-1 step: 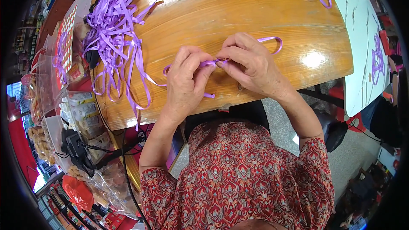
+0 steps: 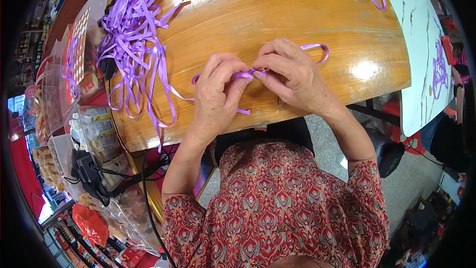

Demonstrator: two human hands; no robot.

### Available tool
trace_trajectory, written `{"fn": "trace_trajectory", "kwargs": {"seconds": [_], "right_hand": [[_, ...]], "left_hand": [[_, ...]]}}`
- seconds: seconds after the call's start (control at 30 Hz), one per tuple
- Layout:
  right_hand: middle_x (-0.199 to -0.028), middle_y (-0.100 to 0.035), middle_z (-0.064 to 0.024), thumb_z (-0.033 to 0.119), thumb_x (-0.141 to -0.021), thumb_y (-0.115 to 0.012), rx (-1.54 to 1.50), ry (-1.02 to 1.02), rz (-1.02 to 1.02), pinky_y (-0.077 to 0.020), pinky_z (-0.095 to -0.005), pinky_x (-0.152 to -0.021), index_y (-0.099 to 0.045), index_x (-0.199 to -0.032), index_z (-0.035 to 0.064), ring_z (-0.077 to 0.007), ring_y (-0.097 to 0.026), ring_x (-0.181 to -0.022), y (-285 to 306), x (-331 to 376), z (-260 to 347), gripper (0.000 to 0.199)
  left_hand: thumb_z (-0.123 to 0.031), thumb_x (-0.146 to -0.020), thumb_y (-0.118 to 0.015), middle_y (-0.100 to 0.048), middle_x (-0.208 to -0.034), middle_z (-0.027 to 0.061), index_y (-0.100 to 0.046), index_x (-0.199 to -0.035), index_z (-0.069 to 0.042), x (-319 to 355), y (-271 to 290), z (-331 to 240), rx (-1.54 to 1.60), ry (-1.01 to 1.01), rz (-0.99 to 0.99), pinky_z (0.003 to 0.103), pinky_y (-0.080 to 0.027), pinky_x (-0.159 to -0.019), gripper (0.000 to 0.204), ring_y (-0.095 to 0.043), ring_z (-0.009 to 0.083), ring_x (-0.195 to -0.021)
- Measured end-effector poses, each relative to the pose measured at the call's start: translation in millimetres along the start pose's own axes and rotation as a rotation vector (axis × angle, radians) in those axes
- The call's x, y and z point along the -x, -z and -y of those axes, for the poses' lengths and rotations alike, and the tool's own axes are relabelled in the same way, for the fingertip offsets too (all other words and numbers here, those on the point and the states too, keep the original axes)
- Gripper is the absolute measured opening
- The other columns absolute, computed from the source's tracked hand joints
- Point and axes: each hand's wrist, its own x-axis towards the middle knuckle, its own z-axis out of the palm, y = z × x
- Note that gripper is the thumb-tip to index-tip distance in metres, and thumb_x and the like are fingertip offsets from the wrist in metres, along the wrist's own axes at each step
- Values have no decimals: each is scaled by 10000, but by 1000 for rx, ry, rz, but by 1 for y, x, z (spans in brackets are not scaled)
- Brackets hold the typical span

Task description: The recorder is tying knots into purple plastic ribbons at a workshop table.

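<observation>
Purple ribbon (image 2: 241,75) pinched in left hand (image 2: 215,92) and right hand (image 2: 293,75), both nearly closed, just beside each other over wooden bench (image 2: 297,15); tangled ribbon pile (image 2: 134,25) on its left.

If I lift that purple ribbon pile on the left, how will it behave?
The purple ribbon pile will likely flop, as it bends into soft curves. It may snag, since its strands cross and overlap. It's probably light, being thin, narrow strips.
</observation>
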Motion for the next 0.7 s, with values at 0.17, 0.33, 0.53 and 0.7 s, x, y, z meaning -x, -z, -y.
{"fn": "trace_trajectory", "kwargs": {"seconds": [0.17, 0.33, 0.53, 0.7], "right_hand": [[-890, -596, -82, 35, -735, -679, -119, 3, -63, -471, -328, -710, -624, -887, 13, -240, -577, -849, 2, -2, 7, 163], [-883, -604, -65, 39, -701, -681, 2, 78, -41, -417, -326, -726, -622, -847, 44, -220, -564, -809, 11, -6, 13, 157], [-889, -610, -71, 39, -651, -671, 102, 152, -119, -404, -328, -739, -590, -784, 46, -240, -554, -809, 32, -8, 16, 156], [-900, -611, -108, -27, -659, -619, 78, 10, -133, -414, -326, -785, -580, -793, 23, -243, -555, -857, 67, 17, -4, 148]], "left_hand": [[23, -795, -660, -599, -877, 55, -626, -958, -7, 6, 0, -3, 599, 378, 34, 239, -470, -688, 169, -580, 119, -810], [14, -802, -658, -592, -855, 45, -637, -936, 2, 4, 5, -1, 572, 230, 32, 225, -452, -677, 136, -564, 105, -784], [4, -755, -665, -590, -851, 58, -637, -867, -3, 0, 34, 0, 333, 32, -16, 241, -422, -672, 116, -536, 127, -757], [45, -762, -599, -582, -924, 85, -613, -832, -4, 3, 67, 18, 411, 8, -195, 277, -407, -808, 86, -531, 164, -907]]}}
